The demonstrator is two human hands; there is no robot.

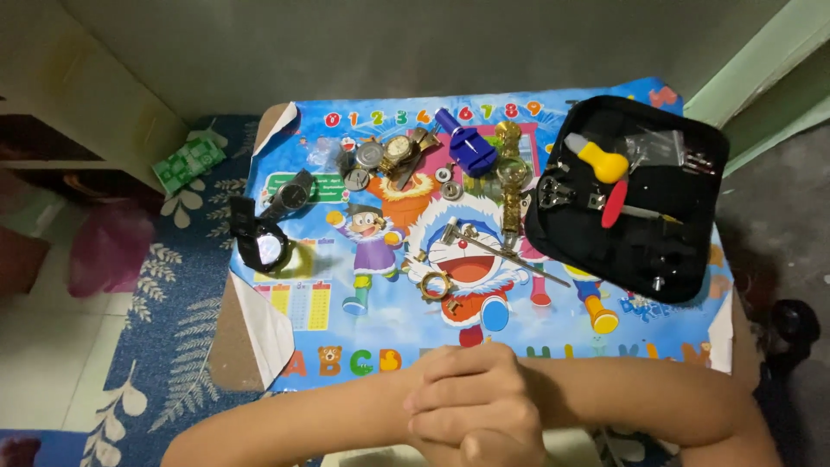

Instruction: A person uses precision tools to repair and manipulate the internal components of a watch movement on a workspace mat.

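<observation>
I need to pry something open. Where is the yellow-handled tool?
In the head view, the yellow-handled tool lies in the open black case at upper right, just above a red-handled tool.

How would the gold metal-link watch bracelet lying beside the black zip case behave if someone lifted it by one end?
The gold metal-link watch bracelet would probably droop and swing, being jointed links. Its shiny metal suggests some weight and a slippery feel. Lying flat on the cartoon mat, it seems unlikely to roll if pushed.

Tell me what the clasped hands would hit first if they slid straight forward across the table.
Probably the small gold ring-shaped watch part on the cartoon mat, directly ahead of the left hand and right hand. Bare mat lies between them; depth is hard to judge.
</observation>
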